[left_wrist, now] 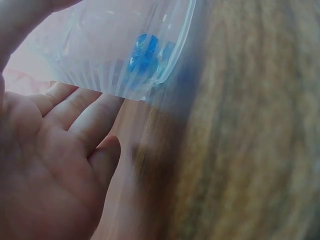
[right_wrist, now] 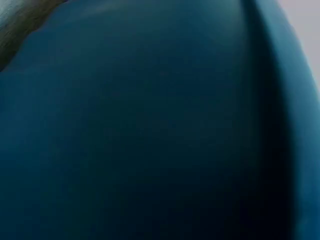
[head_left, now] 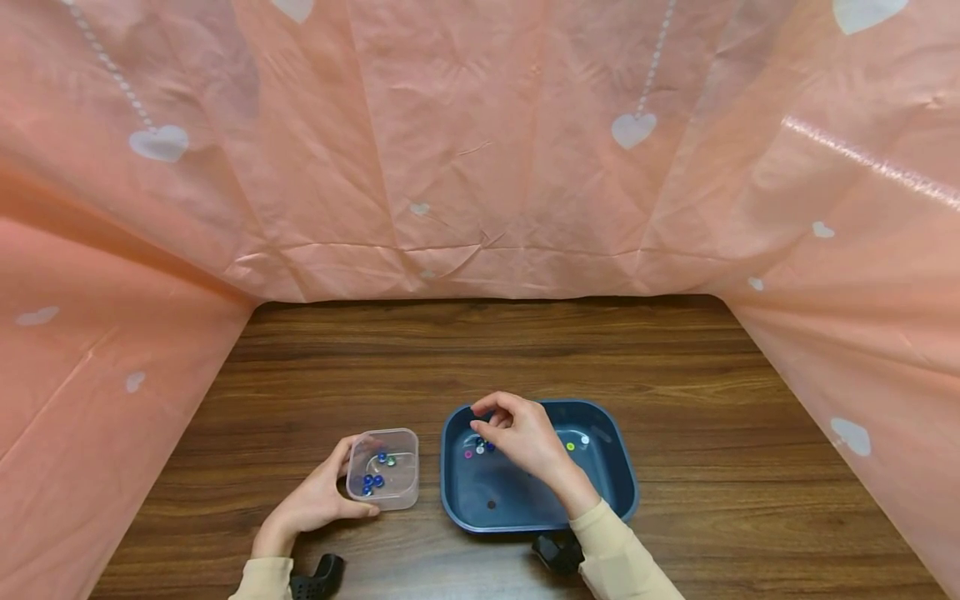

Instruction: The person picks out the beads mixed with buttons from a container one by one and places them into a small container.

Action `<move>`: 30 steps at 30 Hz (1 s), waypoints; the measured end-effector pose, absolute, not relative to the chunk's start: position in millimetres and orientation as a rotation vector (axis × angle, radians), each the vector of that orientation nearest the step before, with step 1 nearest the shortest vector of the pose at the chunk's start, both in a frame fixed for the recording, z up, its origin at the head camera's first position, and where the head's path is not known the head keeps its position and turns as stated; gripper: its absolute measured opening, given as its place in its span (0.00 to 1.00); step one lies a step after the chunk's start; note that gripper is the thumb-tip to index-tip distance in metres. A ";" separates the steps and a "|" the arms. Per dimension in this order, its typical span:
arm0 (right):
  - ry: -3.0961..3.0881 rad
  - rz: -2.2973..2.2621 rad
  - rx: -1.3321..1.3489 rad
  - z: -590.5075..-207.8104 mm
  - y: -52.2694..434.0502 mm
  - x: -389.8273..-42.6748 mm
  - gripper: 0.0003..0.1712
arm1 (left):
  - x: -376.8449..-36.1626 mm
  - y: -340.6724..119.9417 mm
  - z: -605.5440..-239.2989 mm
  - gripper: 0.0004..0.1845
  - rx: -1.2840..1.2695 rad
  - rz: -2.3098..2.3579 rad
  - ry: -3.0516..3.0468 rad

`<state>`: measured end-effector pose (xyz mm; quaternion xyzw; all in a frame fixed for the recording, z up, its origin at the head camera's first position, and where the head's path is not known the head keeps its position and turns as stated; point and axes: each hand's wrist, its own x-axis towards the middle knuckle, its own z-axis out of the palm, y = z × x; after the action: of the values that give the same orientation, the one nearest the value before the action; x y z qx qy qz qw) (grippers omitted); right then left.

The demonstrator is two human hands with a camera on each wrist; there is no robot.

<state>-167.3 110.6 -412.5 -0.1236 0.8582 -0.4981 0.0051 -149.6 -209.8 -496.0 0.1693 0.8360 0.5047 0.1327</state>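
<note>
My left hand grips a small clear plastic box from its left side, thumb along the near wall and fingers at the back. Several shiny blue beads and a greenish one lie inside; blue beads also show through the wall in the left wrist view. My right hand is over the blue tray, its thumb and index fingertips a little apart with nothing visible between them. Under its fingertips are small beads: a pink one, a white one and dark blue ones.
Elsewhere in the tray lie a yellow-green bead, a white bead and a brown disc. Both containers stand on a wooden table. A pink curtain with hearts surrounds its back and sides.
</note>
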 end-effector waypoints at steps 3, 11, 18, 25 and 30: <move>2.685 -1.560 -0.373 -414.9 111.1 -167.3 0.10 | -149.6 -209.8 -496.2 0.50 0.497 1.464 2.428; 2.704 -1.534 -0.378 -423.8 112.8 -167.0 0.09 | -149.7 -209.8 -497.8 0.50 0.521 1.475 2.420; 2.723 -1.502 -0.379 -429.7 114.7 -167.7 0.09 | -150.2 -210.4 -498.0 0.50 0.531 1.467 2.437; 2.722 -1.451 -0.377 -434.4 116.5 -169.6 0.10 | -149.7 -211.0 -497.8 0.50 0.522 1.461 2.432; 2.712 -1.411 -0.382 -438.8 118.3 -170.1 0.10 | -150.6 -210.9 -498.5 0.50 0.532 1.472 2.428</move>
<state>-170.1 118.3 -438.8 -0.1241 0.8799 -0.4577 0.0303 -150.6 -210.9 -498.5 0.1827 0.8337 0.5055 0.1263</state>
